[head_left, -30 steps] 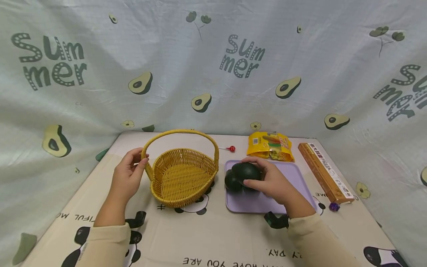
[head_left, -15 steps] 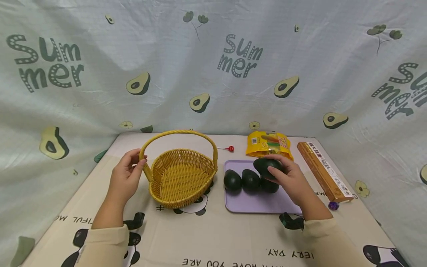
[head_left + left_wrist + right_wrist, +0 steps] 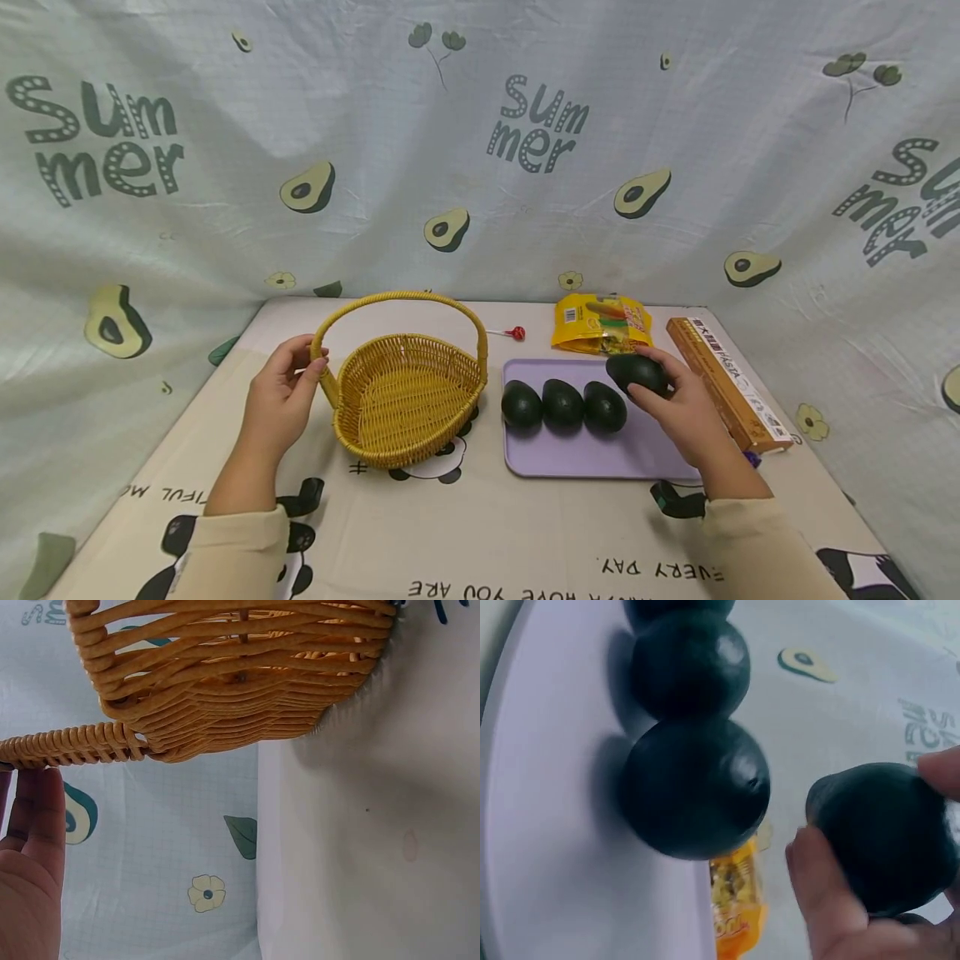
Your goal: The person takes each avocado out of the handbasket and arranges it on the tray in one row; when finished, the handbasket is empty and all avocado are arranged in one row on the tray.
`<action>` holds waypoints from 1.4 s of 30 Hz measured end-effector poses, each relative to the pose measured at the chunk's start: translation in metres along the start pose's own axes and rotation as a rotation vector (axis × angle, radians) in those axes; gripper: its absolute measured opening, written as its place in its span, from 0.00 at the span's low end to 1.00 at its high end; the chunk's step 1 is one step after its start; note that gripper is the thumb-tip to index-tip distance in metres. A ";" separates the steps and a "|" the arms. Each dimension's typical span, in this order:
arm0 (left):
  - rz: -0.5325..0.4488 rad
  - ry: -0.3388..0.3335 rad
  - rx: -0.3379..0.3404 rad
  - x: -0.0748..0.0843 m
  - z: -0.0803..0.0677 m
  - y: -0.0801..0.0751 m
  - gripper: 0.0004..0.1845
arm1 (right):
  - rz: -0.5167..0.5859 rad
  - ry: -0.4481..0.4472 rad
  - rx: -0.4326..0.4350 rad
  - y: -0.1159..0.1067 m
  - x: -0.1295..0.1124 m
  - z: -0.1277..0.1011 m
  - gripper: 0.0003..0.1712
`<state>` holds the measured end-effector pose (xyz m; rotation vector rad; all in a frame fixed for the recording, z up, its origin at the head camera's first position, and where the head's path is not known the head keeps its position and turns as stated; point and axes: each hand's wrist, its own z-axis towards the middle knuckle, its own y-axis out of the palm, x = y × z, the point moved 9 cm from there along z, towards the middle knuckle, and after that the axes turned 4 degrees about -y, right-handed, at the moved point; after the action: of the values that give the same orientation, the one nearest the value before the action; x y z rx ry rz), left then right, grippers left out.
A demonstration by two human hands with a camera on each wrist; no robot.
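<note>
Fingers: right hand (image 3: 678, 408) grips avocado (image 3: 636, 372) | left hand (image 3: 281, 398) pinches basket (image 3: 405, 400) handle | snack bag (image 3: 600, 325) behind tray (image 3: 585, 454)

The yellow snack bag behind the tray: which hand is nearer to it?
Right. The right hand, gripping an avocado, is just in front of the yellow snack bag; the left hand holds the basket handle, far across.
</note>
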<state>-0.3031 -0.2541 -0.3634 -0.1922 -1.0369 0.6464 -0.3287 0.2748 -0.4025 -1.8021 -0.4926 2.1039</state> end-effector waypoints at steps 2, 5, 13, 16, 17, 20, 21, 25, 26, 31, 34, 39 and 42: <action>-0.001 -0.002 -0.001 0.000 0.000 0.000 0.17 | -0.008 0.026 0.017 -0.002 0.005 0.000 0.41; -0.005 -0.003 -0.003 -0.001 0.000 0.001 0.17 | -0.005 0.067 0.052 -0.005 0.013 0.000 0.41; -0.005 -0.001 -0.004 -0.001 0.000 0.000 0.17 | -0.077 0.097 0.062 -0.011 0.029 -0.001 0.41; -0.011 -0.001 -0.003 0.000 0.000 0.000 0.18 | -0.124 0.132 0.049 -0.011 0.038 0.000 0.42; -0.011 -0.001 -0.004 0.000 0.000 0.000 0.18 | -0.140 0.144 0.048 -0.011 0.040 0.000 0.42; -0.015 -0.005 -0.005 0.000 0.000 0.000 0.18 | -0.162 0.175 0.045 -0.011 0.048 -0.001 0.42; -0.016 -0.007 -0.006 0.000 0.000 0.000 0.18 | -0.167 0.184 0.044 -0.011 0.051 -0.001 0.42; -0.018 -0.013 -0.008 0.000 0.000 0.001 0.18 | -0.186 0.194 0.036 -0.010 0.056 -0.002 0.41; -0.019 -0.015 -0.007 0.000 0.000 0.001 0.18 | -0.194 0.190 0.034 -0.010 0.057 -0.002 0.41; -0.025 -0.014 -0.005 0.000 0.000 0.001 0.18 | -0.222 0.153 0.043 -0.009 0.061 -0.001 0.39; -0.031 -0.011 -0.004 0.000 0.000 0.001 0.18 | -0.242 0.123 0.052 -0.009 0.064 -0.001 0.38; -0.036 -0.010 -0.001 -0.001 0.000 0.001 0.17 | -0.256 0.101 0.050 -0.007 0.068 -0.001 0.38; -0.034 -0.010 0.000 -0.002 0.000 0.001 0.18 | -0.261 0.106 0.038 -0.005 0.067 -0.001 0.39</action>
<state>-0.3043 -0.2541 -0.3650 -0.1707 -1.0480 0.6169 -0.3373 0.3105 -0.4590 -1.7147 -0.6180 1.8216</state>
